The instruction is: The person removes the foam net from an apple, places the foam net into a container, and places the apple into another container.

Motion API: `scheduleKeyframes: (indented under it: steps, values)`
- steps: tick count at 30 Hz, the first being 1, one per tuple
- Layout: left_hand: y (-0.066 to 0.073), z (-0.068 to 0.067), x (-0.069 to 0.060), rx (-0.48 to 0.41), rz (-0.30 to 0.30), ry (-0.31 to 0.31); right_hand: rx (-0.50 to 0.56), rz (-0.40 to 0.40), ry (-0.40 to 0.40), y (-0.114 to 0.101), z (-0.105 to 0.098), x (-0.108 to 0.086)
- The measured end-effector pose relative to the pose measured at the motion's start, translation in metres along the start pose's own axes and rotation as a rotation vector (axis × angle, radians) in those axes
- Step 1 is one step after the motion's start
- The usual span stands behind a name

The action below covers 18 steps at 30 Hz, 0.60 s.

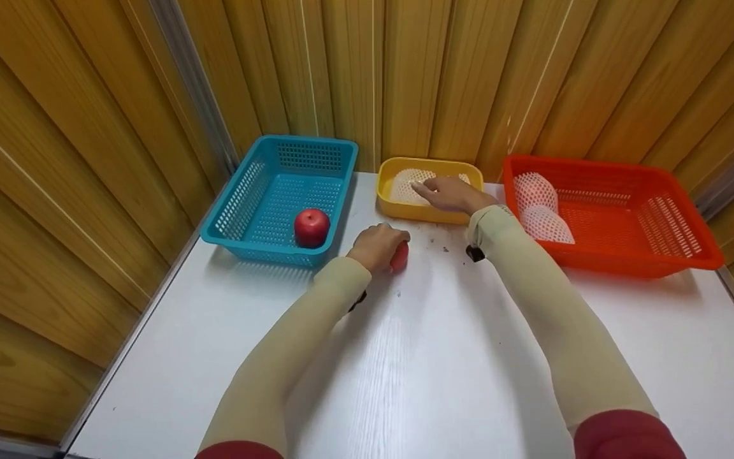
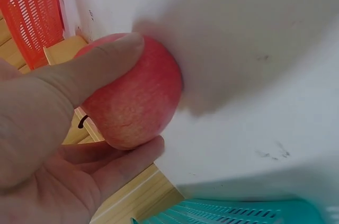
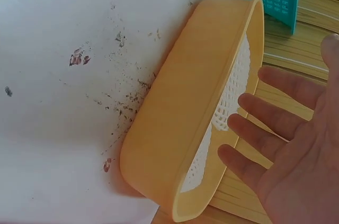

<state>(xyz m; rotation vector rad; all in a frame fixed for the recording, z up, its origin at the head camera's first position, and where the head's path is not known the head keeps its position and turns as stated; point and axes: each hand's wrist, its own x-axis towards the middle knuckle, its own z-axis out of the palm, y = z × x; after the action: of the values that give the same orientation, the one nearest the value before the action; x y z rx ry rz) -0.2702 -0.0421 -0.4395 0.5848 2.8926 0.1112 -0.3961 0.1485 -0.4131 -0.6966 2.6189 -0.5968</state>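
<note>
Apple (image 1: 311, 227) in blue basket (image 1: 259, 252), near-right corner, likely done; my left fingers (image 2: 135, 163) grip second apple (image 2: 137, 94), right fingers (image 3: 273, 114) spread, empty; netted pair (image 1: 539, 209) to go

Head view: the left hand (image 1: 376, 246) covers much of the apple (image 1: 401, 257), the right hand (image 1: 448, 194) blocks some white netting (image 1: 408, 186)! Left wrist: the bottom edge slices the turquoise basket (image 2: 288, 212), the top-left corner crops the red basket (image 2: 33, 18)! And those specks (image 3: 79, 57) on the bench (image 3: 53, 144), too small to identify!
</note>
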Motion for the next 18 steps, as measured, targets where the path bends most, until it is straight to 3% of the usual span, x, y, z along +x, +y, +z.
scheduleKeyframes:
  steps: [9, 18]
  values:
    - [0.000, -0.002, 0.002, 0.004, 0.036, 0.033, 0.044, -0.036, 0.079, 0.002, 0.003, -0.008]
    - [-0.004, -0.007, -0.001, -0.024, 0.032, -0.055, 0.009, -0.080, 0.125, 0.004, 0.013, -0.018]
